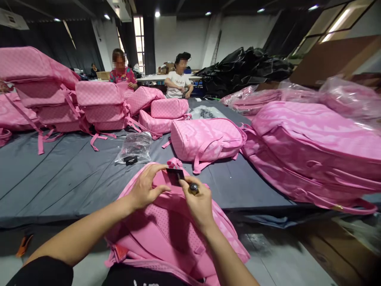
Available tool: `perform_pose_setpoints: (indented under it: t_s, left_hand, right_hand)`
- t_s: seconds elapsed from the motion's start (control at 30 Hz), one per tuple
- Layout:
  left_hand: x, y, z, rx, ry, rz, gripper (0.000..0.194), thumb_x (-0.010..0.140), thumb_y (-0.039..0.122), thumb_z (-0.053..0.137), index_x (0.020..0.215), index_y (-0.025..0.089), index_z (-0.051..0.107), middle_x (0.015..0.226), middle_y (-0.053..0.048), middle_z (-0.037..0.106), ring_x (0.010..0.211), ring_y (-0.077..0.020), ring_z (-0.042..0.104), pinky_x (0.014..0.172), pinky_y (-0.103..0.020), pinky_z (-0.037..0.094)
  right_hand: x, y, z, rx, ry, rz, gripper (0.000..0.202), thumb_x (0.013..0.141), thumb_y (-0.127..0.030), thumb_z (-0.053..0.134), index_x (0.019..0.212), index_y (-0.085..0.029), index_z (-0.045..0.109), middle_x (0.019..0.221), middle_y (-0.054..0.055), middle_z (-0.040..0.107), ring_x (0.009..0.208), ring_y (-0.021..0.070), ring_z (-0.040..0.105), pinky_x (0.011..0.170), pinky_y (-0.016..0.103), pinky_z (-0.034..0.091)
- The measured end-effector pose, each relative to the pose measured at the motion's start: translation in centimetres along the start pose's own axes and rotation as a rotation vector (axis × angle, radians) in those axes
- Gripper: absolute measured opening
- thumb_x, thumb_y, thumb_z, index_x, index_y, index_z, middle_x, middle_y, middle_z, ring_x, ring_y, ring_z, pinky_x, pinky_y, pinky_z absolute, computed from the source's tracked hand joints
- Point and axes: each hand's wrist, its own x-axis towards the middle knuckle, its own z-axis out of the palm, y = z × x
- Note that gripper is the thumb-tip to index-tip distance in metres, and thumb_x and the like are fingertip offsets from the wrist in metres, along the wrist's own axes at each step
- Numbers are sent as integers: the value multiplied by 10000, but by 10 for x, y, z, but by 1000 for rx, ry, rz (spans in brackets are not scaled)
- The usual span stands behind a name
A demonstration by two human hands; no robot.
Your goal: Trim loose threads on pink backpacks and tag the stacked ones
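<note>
A pink backpack point(166, 222) lies propped across my lap and against the table edge, its dotted back panel towards me. My right hand point(201, 204) is closed around a dark-handled tool with a round end point(194, 188); the rest of the tool is hidden in the fingers. Just beyond those fingertips is a flat black tag point(175, 175), by the pink top loop point(174, 163) of the backpack. My left hand point(145, 188) is at the upper left of the backpack, thumb and fingers apart, with its fingertips at the tag's left edge.
On the grey-covered table point(74, 174) lie a clear plastic bag of black tags point(135, 147), another pink backpack point(205, 139) and stacked pink backpacks point(101, 103). A large backpack point(315, 155) fills the right. Two people point(178, 81) stand across the table. An orange cutter point(24, 245) is lower left.
</note>
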Motion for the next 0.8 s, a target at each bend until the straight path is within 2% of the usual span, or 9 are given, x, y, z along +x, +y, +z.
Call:
perform_pose_setpoints:
  t_s: [0.07,0.13,0.2,0.33,0.47,0.53,0.63,0.7,0.8]
  left_hand:
    - [-16,-14,-12,338,-90,102,497,843,390,687,1282,197,558,1404,-172,515,1330,-322,447,1119,-567,343]
    - [-33,-29,-23,562,-185,95,344,880,364,640,1183,203,625,1552,-178,324,1427,-377,303,1118,-632,308]
    - [-47,-40,-30,637,-246,113,214,893,320,616,1052,186,667,1611,-155,183,1467,-399,209,1119,-635,317]
    - [-61,-46,-32,573,-198,256,231,868,230,641,1093,177,641,1600,-154,178,1487,-383,174,1152,-595,327]
    - [-64,-41,-31,515,-161,273,263,869,202,639,1127,180,592,1578,-167,223,1484,-356,218,1158,-561,348]
    - [-67,-38,-30,489,-86,207,317,879,216,631,1183,191,542,1562,-174,267,1473,-327,269,1158,-533,362]
    - [-74,-38,-28,533,86,-65,522,906,333,609,1362,184,403,1514,-205,372,1423,-323,377,1120,-533,405]
    - [-77,-41,-26,569,74,-253,614,915,435,580,1425,177,356,1442,-195,485,1340,-325,490,1062,-517,462]
    - [-79,-47,-25,548,8,-346,615,912,506,559,1413,185,404,1353,-149,590,1220,-299,599,992,-452,517]
  right_hand:
    - [3,12,-7,-112,-12,-75,142,855,-289,595,788,-194,676,809,39,703,762,177,644,737,303,498]
    - [4,20,-8,-170,-106,-112,125,851,-236,577,833,-198,695,860,53,725,817,196,665,776,319,503]
    - [3,23,-5,-198,-213,-110,177,845,-178,562,933,-195,714,930,65,748,860,202,687,790,313,510]
    - [2,13,9,-374,-452,-76,286,807,-80,562,1002,-209,727,951,51,754,872,190,688,773,271,485]
    - [9,-6,19,-711,-778,-49,264,795,-89,559,944,-207,741,905,53,737,872,196,669,699,247,429]
    - [14,-13,23,-835,-841,-78,253,836,-121,532,955,-198,741,958,68,732,936,207,663,689,247,417]
    - [22,-15,33,-954,-906,-121,257,881,-165,507,971,-192,746,983,89,733,952,222,670,690,261,424]
    - [26,-14,42,-972,-960,-131,249,881,-179,519,963,-196,753,937,92,747,902,224,688,691,269,434]
    - [29,-12,55,-989,-1028,-156,240,872,-177,538,962,-169,760,894,123,756,855,249,704,693,286,450]
